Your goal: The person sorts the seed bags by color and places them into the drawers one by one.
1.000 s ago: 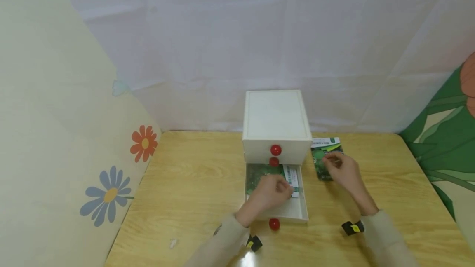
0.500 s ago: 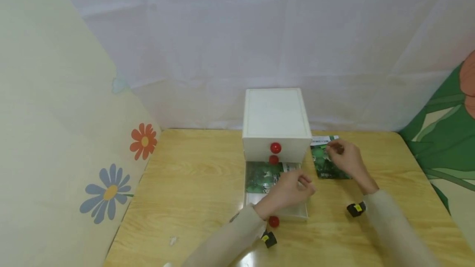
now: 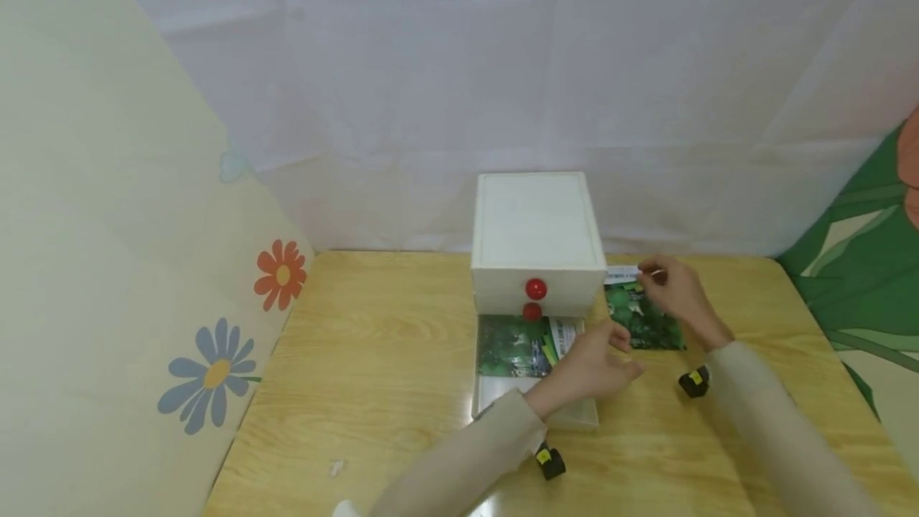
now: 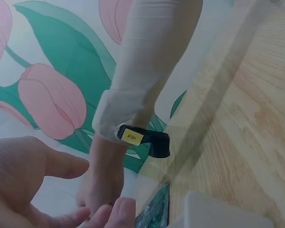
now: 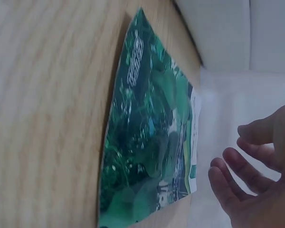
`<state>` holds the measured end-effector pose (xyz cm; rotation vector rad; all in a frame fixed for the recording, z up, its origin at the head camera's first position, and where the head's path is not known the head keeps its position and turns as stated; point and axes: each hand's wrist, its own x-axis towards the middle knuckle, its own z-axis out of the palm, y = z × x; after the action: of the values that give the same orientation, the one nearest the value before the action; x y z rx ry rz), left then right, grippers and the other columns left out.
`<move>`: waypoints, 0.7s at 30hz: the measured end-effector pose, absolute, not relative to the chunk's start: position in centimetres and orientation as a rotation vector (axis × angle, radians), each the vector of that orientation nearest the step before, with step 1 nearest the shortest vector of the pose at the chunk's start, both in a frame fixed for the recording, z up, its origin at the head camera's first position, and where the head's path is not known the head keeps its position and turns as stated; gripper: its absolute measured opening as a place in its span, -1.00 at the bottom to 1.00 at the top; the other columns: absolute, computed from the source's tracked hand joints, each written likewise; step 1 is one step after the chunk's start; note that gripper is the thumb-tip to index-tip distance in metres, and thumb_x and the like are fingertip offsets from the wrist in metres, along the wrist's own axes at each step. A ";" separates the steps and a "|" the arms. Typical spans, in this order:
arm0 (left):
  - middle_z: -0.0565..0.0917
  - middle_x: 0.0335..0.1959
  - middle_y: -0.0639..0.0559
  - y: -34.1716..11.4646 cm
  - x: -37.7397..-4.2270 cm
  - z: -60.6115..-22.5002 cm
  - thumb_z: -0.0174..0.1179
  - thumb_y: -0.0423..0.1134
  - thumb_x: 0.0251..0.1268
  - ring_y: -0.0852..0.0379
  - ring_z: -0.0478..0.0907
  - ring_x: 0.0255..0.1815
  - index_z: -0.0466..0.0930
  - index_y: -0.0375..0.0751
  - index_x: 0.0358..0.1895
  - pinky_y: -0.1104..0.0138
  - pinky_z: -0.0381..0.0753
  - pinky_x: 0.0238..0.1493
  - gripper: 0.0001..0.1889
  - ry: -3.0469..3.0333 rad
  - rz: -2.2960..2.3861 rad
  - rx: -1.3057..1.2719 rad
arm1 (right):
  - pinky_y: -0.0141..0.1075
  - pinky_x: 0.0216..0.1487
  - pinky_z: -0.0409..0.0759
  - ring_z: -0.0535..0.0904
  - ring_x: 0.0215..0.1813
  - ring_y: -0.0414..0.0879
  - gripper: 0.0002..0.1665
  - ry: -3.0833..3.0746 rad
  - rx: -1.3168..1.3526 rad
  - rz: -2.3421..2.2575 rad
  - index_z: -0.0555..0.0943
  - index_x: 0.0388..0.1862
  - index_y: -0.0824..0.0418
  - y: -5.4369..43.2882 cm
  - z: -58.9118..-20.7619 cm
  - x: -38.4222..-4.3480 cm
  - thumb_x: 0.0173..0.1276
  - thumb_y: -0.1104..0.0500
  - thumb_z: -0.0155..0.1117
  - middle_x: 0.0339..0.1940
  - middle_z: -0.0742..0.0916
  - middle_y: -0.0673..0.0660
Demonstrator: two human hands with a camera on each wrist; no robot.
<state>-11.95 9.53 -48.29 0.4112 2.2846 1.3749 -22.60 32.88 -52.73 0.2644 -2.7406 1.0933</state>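
Observation:
A green printed packet with a white top strip (image 3: 649, 321) lies flat on the table, right of the white drawer box (image 3: 534, 222). My right hand (image 3: 675, 294) hovers over its far right part; in the right wrist view its relaxed fingers (image 5: 249, 171) hold nothing. The box's lower drawer (image 3: 495, 387) is pulled out, and a similar green packet (image 3: 513, 348) lies inside it. Above the drawer's right side, my left hand (image 3: 594, 361) reaches toward the table packet. Its thumb and fingers stand apart with nothing between them, as the left wrist view shows.
Red knobs (image 3: 535, 289) stick out from the box front; my left forearm hides the pulled-out drawer's knob. A small whitish scrap (image 3: 337, 467) lies on the wooden table (image 3: 388, 357) at front left. A white cloth (image 3: 431, 86) hangs behind.
My left hand has moved right, from over the drawer packet to beyond the drawer's right wall. My right hand has shifted slightly away from me, and more of the table packet shows.

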 end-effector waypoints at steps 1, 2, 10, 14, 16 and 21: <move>0.71 0.03 0.21 9.9 -12.1 -48.5 0.42 -0.07 0.42 0.40 0.65 -0.22 0.54 -0.03 0.27 0.49 0.68 -0.18 -0.55 2.277 1.384 0.390 | 0.11 -0.13 0.80 0.72 -0.03 0.47 -0.67 -2.758 0.273 1.093 0.63 0.13 0.53 33.0 -52.7 -22.9 0.56 0.28 0.25 0.00 0.74 0.55; 0.71 0.06 0.17 10.2 -12.3 -48.6 0.42 -0.08 0.42 0.39 0.65 -0.21 0.52 -0.06 0.30 0.48 0.69 -0.18 -0.52 2.267 1.400 0.375 | 0.20 -0.08 0.79 0.71 0.00 0.48 -0.65 -2.776 0.279 1.096 0.62 0.15 0.53 33.1 -52.7 -23.2 0.58 0.27 0.24 0.03 0.72 0.57; 0.68 0.07 0.06 12.9 -12.6 -49.9 0.47 -0.09 0.34 0.21 0.64 -0.04 0.46 -0.12 0.33 0.35 0.73 0.03 -0.42 2.229 1.444 0.138 | 0.50 0.26 0.52 0.51 0.25 0.58 -0.55 -2.889 0.412 0.937 0.53 0.28 0.60 34.1 -52.8 -25.3 0.54 0.32 0.24 0.28 0.57 0.66; 0.69 0.09 -0.03 14.4 -12.1 -50.3 0.52 -0.08 0.25 0.10 0.65 0.08 0.43 -0.24 0.40 0.29 0.73 0.17 -0.28 2.186 1.493 -0.004 | 0.55 0.36 0.38 0.41 0.32 0.64 -0.53 -2.867 0.532 0.870 0.52 0.24 0.67 34.9 -53.4 -25.8 0.38 0.48 0.21 0.27 0.54 0.71; 0.66 0.16 -0.10 14.8 -11.8 -50.5 0.52 -0.11 0.24 0.03 0.63 0.19 0.38 -0.30 0.46 0.23 0.71 0.26 -0.22 2.125 1.554 -0.064 | 0.54 0.34 0.40 0.40 0.31 0.65 -0.50 -2.868 0.569 0.847 0.52 0.22 0.70 35.3 -53.8 -26.0 0.29 0.55 0.17 0.24 0.54 0.73; 0.63 -0.07 -0.09 15.0 -11.8 -51.2 0.49 -0.26 0.23 0.07 0.60 -0.18 0.46 -0.35 0.32 0.20 0.72 -0.04 -0.38 1.883 1.772 -0.235 | 0.52 0.33 0.46 0.38 0.33 0.66 -0.43 -2.973 0.579 0.776 0.49 0.26 0.69 35.3 -54.0 -26.3 0.22 0.57 0.05 0.27 0.50 0.73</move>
<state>-11.78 15.00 -51.17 -0.2355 1.8832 1.7717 -26.32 35.30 -54.00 0.5794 -2.9728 0.7762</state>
